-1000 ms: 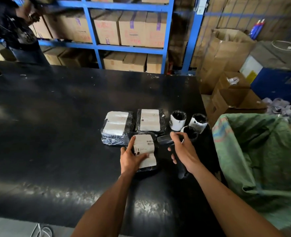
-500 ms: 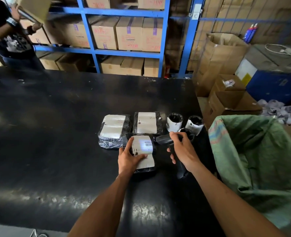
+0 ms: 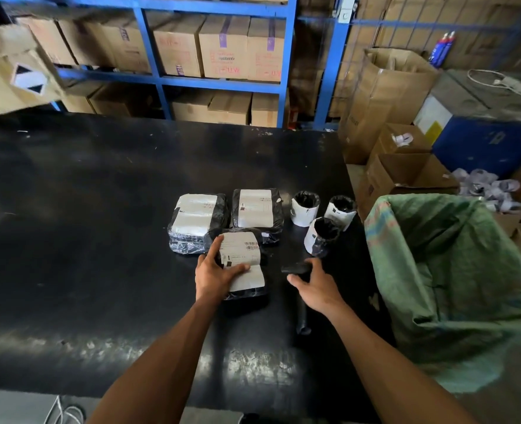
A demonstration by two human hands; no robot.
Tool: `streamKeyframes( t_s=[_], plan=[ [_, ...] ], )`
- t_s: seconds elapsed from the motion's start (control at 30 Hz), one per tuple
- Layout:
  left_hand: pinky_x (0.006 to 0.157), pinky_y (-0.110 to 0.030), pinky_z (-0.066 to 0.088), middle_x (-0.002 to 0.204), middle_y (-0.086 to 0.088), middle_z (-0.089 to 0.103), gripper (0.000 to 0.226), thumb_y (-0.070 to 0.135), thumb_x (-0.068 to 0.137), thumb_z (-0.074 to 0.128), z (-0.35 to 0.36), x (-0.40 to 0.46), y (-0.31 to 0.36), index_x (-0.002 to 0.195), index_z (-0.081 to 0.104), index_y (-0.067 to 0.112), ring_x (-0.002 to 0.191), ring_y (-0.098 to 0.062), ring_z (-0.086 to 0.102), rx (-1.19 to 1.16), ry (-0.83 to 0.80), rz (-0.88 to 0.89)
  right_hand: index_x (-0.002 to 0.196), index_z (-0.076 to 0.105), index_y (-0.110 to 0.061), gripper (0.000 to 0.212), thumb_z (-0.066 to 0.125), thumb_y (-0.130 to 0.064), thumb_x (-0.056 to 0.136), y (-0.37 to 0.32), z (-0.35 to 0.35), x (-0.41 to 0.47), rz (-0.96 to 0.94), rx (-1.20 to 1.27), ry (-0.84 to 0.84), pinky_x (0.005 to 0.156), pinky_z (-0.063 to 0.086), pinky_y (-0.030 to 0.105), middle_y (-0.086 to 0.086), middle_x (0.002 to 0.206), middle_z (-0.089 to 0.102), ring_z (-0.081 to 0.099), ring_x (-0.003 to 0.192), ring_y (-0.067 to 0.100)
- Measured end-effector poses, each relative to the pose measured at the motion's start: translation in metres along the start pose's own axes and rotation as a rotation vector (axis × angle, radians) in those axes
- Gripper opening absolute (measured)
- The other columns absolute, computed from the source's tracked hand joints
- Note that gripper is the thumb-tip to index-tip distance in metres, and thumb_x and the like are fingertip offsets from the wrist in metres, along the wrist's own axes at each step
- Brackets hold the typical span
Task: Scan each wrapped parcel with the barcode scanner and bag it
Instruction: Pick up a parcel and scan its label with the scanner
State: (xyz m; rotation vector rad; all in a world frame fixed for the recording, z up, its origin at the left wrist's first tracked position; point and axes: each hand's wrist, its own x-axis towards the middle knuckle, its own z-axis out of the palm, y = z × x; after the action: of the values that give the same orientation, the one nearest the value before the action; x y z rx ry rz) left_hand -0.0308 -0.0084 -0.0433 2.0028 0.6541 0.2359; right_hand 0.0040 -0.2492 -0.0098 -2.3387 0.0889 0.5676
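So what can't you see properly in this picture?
All in the head view:
- Label print: too small to read.
- Scanner: black on the black table, partly under the right hand.
- Inside the green sack: hidden by its folds.
- Parcel: partly covered by the left hand.
- Box top left: blurred, cut by the edge.

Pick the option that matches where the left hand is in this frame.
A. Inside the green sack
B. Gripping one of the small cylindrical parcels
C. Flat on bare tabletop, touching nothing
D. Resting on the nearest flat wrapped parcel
D: the left hand lies on the nearest flat parcel, thumb and fingers across its white label, well clear of the green sack and the cylindrical parcels.
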Motion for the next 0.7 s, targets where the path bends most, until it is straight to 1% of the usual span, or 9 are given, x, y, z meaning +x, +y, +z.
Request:
streamKeyframes(
  t_s=[0.03,0.1,0.23,0.33,0.4,0.5,0.6,0.63,0.7],
  plan=[
    [0.093,-0.027,0.046,0.112,-0.004,0.054,0.098,0.041,0.059,0.096,-0.002,-0.001,-0.001,0.144,0.048,0.043,0.097,-0.013,0.054,-0.004,0.001,0.000,0.135,0.042,-0.024,0.056,0.066,-0.049,0.092,0.006,0.007,0.002,0.017,-0.057,-0.020,0.091,0.053,0.039,0.007,0.113,0.067,0.066,0.104,0.031],
    [0.093,-0.026,0.048,0.113,-0.003,0.056,0.098,0.040,0.058,0.096,-0.005,-0.003,-0.002,0.144,0.050,0.043,0.098,-0.012,0.056,-0.021,-0.001,0.008,0.138,0.042,-0.019,0.059,0.067,-0.047,0.092,0.014,0.021,0.003,0.044,-0.122,-0.039,0.092,0.053,0.040,0.012,0.121,0.068,0.066,0.111,0.034],
    [0.088,-0.023,0.051,0.116,-0.001,0.062,0.098,0.044,0.055,0.096,-0.010,-0.006,-0.007,0.142,0.050,0.047,0.102,-0.012,0.062,-0.064,-0.015,0.025,0.138,0.041,-0.013,0.059,0.070,-0.039,0.094,0.021,0.038,0.000,0.082,-0.104,-0.023,0.087,0.053,0.036,0.016,0.122,0.068,0.067,0.111,0.035],
    [0.092,-0.029,0.055,0.117,0.000,0.063,0.099,0.049,0.053,0.095,-0.012,-0.009,-0.009,0.140,0.048,0.052,0.104,-0.013,0.064,-0.091,-0.012,0.018,0.136,0.041,-0.012,0.058,0.072,-0.037,0.093,0.029,0.044,0.002,0.098,-0.099,-0.048,0.091,0.055,0.040,0.017,0.124,0.067,0.067,0.110,0.035],
    [0.093,-0.035,0.057,0.117,0.003,0.065,0.100,0.054,0.049,0.094,-0.011,-0.012,-0.008,0.137,0.047,0.056,0.104,-0.012,0.065,-0.127,-0.010,0.008,0.137,0.042,-0.012,0.059,0.072,-0.036,0.092,0.034,0.045,0.001,0.113,-0.077,-0.064,0.090,0.055,0.039,0.016,0.124,0.066,0.068,0.109,0.034],
    [0.089,-0.040,0.060,0.116,0.011,0.067,0.096,0.057,0.045,0.094,-0.006,-0.014,-0.001,0.130,0.049,0.062,0.104,-0.010,0.067,-0.202,-0.019,-0.002,0.141,0.042,-0.016,0.061,0.070,-0.040,0.092,0.035,0.039,-0.004,0.126,-0.058,-0.112,0.090,0.053,0.034,0.012,0.125,0.064,0.067,0.111,0.031],
    [0.085,-0.040,0.062,0.115,0.015,0.069,0.095,0.048,0.049,0.097,0.003,-0.016,0.016,0.132,0.052,0.055,0.102,-0.010,0.069,-0.273,-0.055,-0.005,0.147,0.037,-0.028,0.067,0.060,-0.051,0.088,0.031,0.019,-0.004,0.120,-0.072,-0.091,0.099,0.047,0.037,0.007,0.132,0.062,0.061,0.121,0.030],
    [0.083,-0.039,0.062,0.114,0.015,0.070,0.094,0.044,0.051,0.098,0.008,-0.016,0.023,0.133,0.052,0.053,0.100,-0.009,0.070,-0.295,-0.073,0.001,0.149,0.037,-0.030,0.067,0.057,-0.051,0.089,0.028,0.009,-0.002,0.105,-0.029,-0.047,0.102,0.044,0.038,0.007,0.136,0.061,0.058,0.126,0.030],
    [0.078,-0.038,0.063,0.112,0.014,0.072,0.092,0.037,0.054,0.099,0.020,-0.018,0.042,0.134,0.053,0.051,0.094,-0.007,0.073,-0.331,-0.128,0.016,0.149,0.042,-0.031,0.061,0.057,-0.048,0.092,0.023,-0.016,0.004,0.082,0.187,0.041,0.103,0.042,0.036,0.007,0.141,0.061,0.058,0.128,0.026]
  ],
)
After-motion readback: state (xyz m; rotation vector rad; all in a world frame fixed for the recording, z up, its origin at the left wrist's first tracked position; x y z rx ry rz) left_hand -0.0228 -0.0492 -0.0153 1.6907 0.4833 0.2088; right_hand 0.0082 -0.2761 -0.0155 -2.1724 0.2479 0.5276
